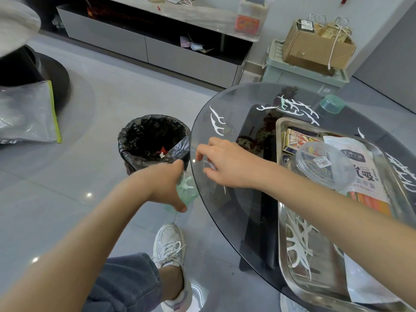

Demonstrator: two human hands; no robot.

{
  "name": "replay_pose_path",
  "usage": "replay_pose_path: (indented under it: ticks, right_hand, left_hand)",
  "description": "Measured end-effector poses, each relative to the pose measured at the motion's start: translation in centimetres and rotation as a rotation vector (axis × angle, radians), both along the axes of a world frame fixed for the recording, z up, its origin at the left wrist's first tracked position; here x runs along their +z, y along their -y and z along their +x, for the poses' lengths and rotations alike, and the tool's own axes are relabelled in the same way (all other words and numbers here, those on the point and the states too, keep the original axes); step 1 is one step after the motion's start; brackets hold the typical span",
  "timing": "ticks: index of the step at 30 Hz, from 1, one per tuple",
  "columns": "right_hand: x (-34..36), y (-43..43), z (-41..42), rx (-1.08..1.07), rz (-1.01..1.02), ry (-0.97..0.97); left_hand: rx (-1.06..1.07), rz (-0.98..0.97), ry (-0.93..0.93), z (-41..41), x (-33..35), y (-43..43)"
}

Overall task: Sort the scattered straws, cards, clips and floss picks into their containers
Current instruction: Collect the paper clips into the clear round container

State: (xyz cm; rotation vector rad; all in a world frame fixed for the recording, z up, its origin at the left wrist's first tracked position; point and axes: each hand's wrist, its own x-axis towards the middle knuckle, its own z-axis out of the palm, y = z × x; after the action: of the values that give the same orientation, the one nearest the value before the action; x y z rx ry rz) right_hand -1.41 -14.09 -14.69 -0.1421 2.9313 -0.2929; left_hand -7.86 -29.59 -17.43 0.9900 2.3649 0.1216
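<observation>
My left hand (167, 184) grips a pale green clear jar (188, 190) just below the left edge of the round glass table (225, 104); white floss picks show inside it. My right hand (227, 164) rests on the glass near that edge, fingers curled over a few floss picks (208, 165). Two more floss picks (217, 122) lie further along the rim, and a cluster (297, 109) lies at the far side. The steel tray (281, 221) holds a pile of floss picks (300, 244), a straw bag (362, 183), card boxes (295, 138) and a clear round tub (324, 164).
A bin with a black liner (155, 138) stands on the floor beside the table. The jar's green lid (332, 103) sits at the table's far side. My shoe (168, 246) is below the table edge. A zip bag (29, 113) lies on another table at left.
</observation>
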Motion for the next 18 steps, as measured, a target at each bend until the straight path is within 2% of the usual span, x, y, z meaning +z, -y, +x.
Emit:
replay_pose_path:
  ticks: [3,8,18]
  right_hand:
    - [0.2,0.0,-0.1,0.009,0.004,0.010]
    - [0.6,0.3,-0.5,0.032,0.022,0.074]
    - [-0.3,2.3,-0.1,-0.076,0.061,-0.016]
  left_hand:
    - [-0.020,0.090,0.015,0.3,-0.3,-0.9]
    - [-0.032,0.083,0.031,0.1,-0.4,-1.1]
    - [-0.042,0.156,0.173,1.1,-1.1,-0.4]
